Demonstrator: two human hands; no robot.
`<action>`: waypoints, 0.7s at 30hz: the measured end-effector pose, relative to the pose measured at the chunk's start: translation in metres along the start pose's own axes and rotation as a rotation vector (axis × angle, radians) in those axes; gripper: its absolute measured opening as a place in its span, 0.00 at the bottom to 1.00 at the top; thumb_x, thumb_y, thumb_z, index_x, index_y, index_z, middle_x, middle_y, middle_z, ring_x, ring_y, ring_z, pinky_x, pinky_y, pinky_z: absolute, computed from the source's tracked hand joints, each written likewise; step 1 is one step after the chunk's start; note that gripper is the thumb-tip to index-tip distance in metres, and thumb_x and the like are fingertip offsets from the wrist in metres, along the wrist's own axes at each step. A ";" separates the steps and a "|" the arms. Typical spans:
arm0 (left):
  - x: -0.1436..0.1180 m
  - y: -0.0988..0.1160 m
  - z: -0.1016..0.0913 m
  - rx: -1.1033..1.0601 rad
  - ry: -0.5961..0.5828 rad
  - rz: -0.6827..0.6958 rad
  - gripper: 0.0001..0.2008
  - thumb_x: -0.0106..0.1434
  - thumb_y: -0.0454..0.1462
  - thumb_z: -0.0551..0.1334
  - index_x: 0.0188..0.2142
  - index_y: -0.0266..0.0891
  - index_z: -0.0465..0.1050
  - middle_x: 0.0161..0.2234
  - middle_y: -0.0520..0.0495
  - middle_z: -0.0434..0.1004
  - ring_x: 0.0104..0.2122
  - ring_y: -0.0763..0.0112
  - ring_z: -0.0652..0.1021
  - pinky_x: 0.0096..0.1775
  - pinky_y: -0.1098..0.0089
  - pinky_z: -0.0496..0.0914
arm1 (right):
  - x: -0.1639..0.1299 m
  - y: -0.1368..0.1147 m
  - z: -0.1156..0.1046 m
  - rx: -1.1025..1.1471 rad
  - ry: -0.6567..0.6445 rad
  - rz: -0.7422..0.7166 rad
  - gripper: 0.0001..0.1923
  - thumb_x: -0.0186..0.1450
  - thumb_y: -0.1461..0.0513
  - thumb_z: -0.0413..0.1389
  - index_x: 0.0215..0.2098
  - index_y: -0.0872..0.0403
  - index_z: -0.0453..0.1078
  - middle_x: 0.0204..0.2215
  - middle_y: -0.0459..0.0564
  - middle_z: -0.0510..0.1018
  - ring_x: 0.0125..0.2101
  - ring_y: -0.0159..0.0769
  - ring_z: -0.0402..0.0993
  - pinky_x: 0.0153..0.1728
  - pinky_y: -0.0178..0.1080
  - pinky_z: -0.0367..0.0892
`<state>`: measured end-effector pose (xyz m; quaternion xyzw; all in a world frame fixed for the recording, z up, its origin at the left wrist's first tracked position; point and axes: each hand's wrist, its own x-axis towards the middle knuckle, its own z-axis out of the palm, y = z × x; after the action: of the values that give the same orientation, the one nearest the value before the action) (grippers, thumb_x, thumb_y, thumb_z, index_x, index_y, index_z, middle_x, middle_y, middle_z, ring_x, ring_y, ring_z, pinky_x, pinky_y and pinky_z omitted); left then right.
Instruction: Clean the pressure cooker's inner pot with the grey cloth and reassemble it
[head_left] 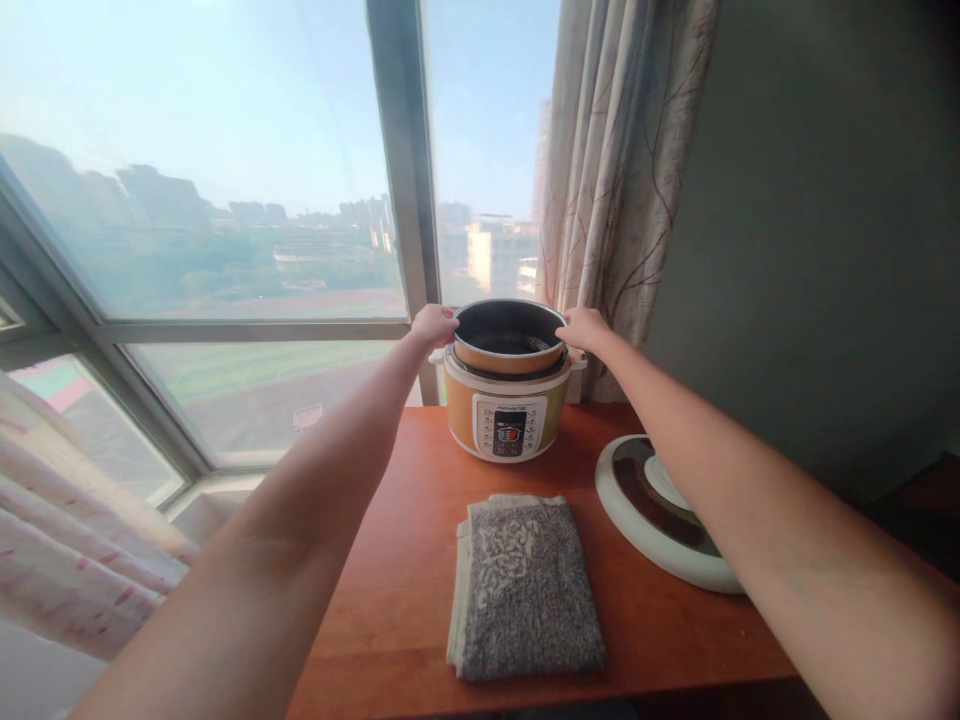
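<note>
Both hands grip the rim of a dark-lined inner pot (pixel 510 350), one on each side. My left hand (pixel 435 325) pinches its left edge, and my right hand (pixel 585 328) pinches the right edge. The pot sits partly inside the yellow and white electric cooker (pixel 465 410), with its upper wall standing above the cooker's opening. A control panel with a small display faces me on the cooker's front. What lies at the bottom of the pot is hard to make out.
On the wooden table (pixel 397 560), a folded grey towel (pixel 532 590) lies in front of the cooker. A round white lid (pixel 622 500) with a dark inset rests to the right, partly behind my right forearm. Windows and curtains (pixel 622 150) stand behind and to the left.
</note>
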<state>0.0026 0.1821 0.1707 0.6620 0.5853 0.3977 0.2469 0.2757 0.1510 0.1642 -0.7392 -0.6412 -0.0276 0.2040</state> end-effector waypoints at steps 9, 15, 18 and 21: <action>0.001 -0.014 0.004 0.157 -0.002 0.018 0.03 0.49 0.30 0.65 0.25 0.36 0.77 0.12 0.52 0.66 0.16 0.72 0.71 0.23 0.73 0.66 | -0.005 0.000 0.005 -0.057 -0.052 -0.014 0.20 0.57 0.60 0.57 0.46 0.59 0.78 0.45 0.62 0.80 0.49 0.49 0.76 0.47 0.39 0.70; 0.004 -0.016 0.007 0.294 -0.026 0.039 0.05 0.49 0.29 0.63 0.25 0.37 0.78 0.15 0.50 0.69 0.20 0.69 0.74 0.26 0.71 0.67 | -0.010 0.007 0.010 -0.084 -0.071 -0.027 0.21 0.58 0.59 0.56 0.47 0.59 0.78 0.44 0.62 0.81 0.48 0.49 0.76 0.46 0.40 0.70; 0.000 -0.015 0.008 0.369 -0.046 0.051 0.04 0.48 0.30 0.62 0.22 0.37 0.75 0.16 0.49 0.71 0.22 0.67 0.75 0.28 0.70 0.68 | -0.014 0.011 0.013 -0.096 -0.087 -0.046 0.20 0.59 0.59 0.56 0.46 0.58 0.79 0.44 0.61 0.81 0.47 0.50 0.76 0.47 0.40 0.70; -0.005 -0.014 0.006 0.437 -0.072 0.067 0.05 0.48 0.30 0.62 0.19 0.38 0.73 0.16 0.47 0.72 0.23 0.65 0.76 0.31 0.69 0.69 | -0.019 0.012 0.013 -0.111 -0.098 -0.063 0.19 0.59 0.59 0.55 0.45 0.57 0.79 0.45 0.61 0.81 0.48 0.51 0.76 0.47 0.41 0.69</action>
<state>-0.0001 0.1806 0.1549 0.7325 0.6262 0.2455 0.1051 0.2809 0.1361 0.1428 -0.7295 -0.6707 -0.0332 0.1298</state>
